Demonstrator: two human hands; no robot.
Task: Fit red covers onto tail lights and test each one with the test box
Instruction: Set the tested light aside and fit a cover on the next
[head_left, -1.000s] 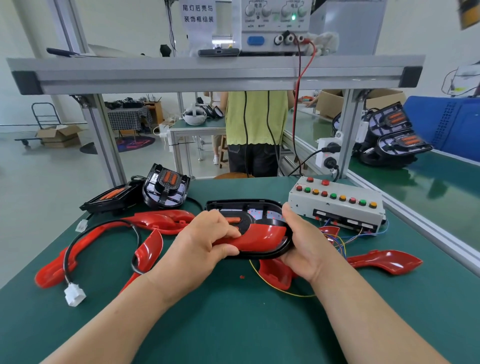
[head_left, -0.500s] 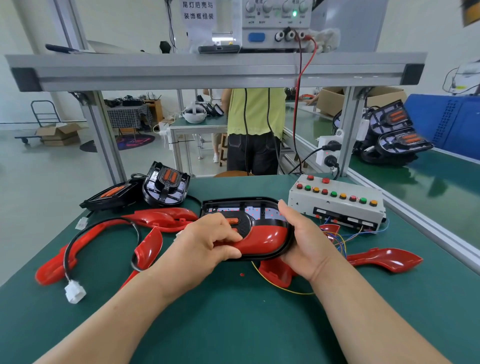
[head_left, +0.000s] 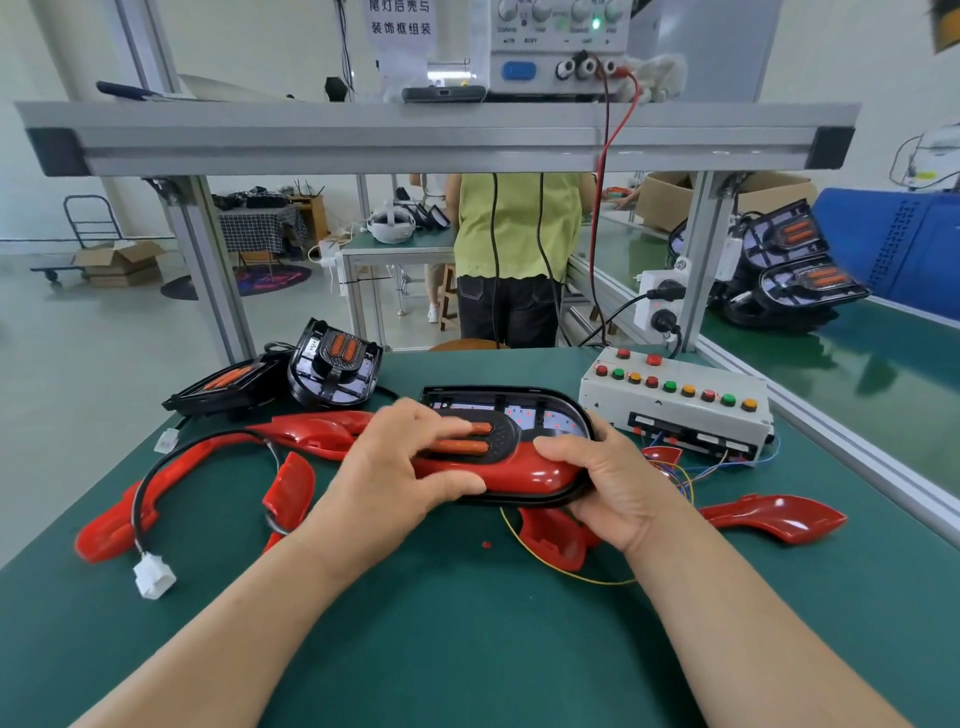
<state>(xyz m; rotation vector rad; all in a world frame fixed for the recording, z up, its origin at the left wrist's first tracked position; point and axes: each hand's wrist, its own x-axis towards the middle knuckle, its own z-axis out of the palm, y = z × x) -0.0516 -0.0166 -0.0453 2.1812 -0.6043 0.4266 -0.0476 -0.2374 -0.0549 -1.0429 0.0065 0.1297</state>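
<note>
I see my left grip clamped over the tail light at mid-desk, thumb on its red cover. My right grip clasps the light's 3 o'clock end. The test box sits at 2 o'clock.

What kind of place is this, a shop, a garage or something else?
Probably a factory assembly workshop: a tail light and loose red covers on a green workbench, a push-button test box, and a power supply on the shelf above.
</note>
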